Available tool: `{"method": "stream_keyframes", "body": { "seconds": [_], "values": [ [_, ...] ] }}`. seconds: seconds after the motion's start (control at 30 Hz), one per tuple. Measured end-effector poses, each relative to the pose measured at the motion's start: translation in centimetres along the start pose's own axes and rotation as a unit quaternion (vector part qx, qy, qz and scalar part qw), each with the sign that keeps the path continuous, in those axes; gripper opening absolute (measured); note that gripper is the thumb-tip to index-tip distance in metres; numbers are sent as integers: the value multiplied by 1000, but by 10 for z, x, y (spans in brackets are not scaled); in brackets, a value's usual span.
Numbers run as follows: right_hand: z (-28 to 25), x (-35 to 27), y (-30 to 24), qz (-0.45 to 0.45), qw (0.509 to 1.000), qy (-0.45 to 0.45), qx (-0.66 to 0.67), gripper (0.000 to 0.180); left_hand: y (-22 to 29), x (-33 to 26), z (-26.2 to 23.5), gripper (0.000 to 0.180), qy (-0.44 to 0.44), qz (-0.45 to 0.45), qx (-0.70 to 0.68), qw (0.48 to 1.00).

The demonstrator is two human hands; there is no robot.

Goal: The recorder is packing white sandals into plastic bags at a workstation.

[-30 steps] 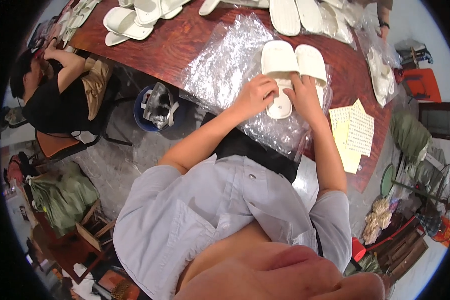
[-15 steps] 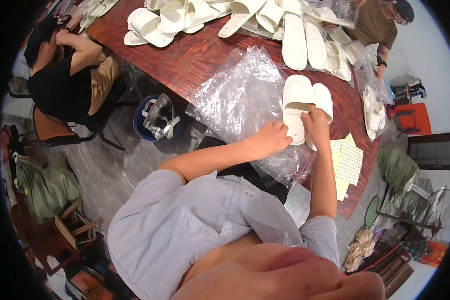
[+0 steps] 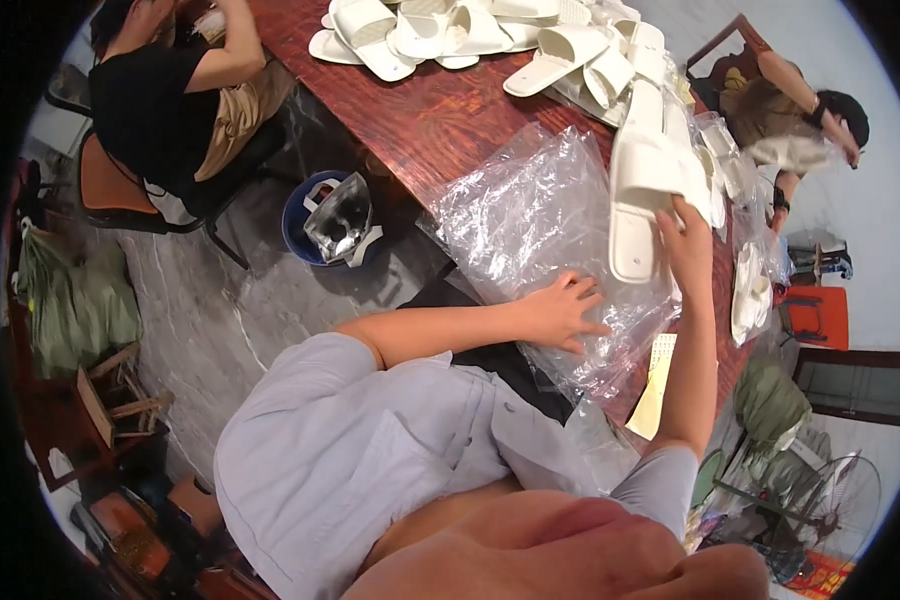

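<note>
A pair of cream-white slide slippers (image 3: pixel 634 230) lies side by side near the table's near right part, toes pointing away from me. My right hand (image 3: pixel 686 245) is closed on the slippers, its fingers at the strap openings and partly hidden. Below and left of them, my left hand (image 3: pixel 567 312) rests with spread fingers on a stack of clear plastic bags (image 3: pixel 515 220), holding nothing. The bags' right side reaches under the slippers.
More white slippers (image 3: pixel 470 32) are heaped along the far side of the red-brown table (image 3: pixel 390 120). Yellow label sheets (image 3: pixel 652 395) lie beside my right forearm. A blue bin (image 3: pixel 295 232) stands on the floor at left. Two other people sit at the table, left and far right.
My left hand has drawn back from the slippers onto the bags, fingers now spread. My right hand has pushed the slippers slightly farther away. The whole view has shifted.
</note>
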State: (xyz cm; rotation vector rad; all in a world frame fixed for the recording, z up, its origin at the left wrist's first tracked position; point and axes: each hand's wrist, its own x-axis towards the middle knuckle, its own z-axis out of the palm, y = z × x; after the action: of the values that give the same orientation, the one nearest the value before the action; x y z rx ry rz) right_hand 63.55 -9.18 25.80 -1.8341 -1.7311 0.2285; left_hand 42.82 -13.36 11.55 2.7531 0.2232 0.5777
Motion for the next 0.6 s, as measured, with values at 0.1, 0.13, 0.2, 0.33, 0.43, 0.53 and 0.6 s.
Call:
{"method": "stream_keyframes", "body": {
  "seconds": [0.1, 0.13, 0.2, 0.33, 0.43, 0.53, 0.6],
  "values": [
    [23, 69, -29, -122, 990, -56, -44, 42, -2, 3, 12, 56, -9, 6, 4, 1000],
    [31, 99, -35, -154, 985, -51, -57, 42, -1, 6, 14, 55, 14, 24, -1, 1000],
    [46, 166, -84, -142, 989, -42, 16, 42, -3, 6, 12, 54, 24, 48, -5, 999],
    [80, 222, -133, -235, 969, 64, 37, 45, 2, 3, 6, 52, 33, 25, -4, 999],
    [91, 175, -136, -179, 979, -69, -67, 44, -4, -5, 6, 52, 42, 16, -23, 999],
    [89, 144, -45, -180, 975, -19, -132, 60, 1, 2, 8, 52, 32, 22, -34, 999],
    [76, 121, 18, -104, 977, 29, -184, 72, 1, 2, 6, 52, 23, 21, -36, 999]
  ]
}}
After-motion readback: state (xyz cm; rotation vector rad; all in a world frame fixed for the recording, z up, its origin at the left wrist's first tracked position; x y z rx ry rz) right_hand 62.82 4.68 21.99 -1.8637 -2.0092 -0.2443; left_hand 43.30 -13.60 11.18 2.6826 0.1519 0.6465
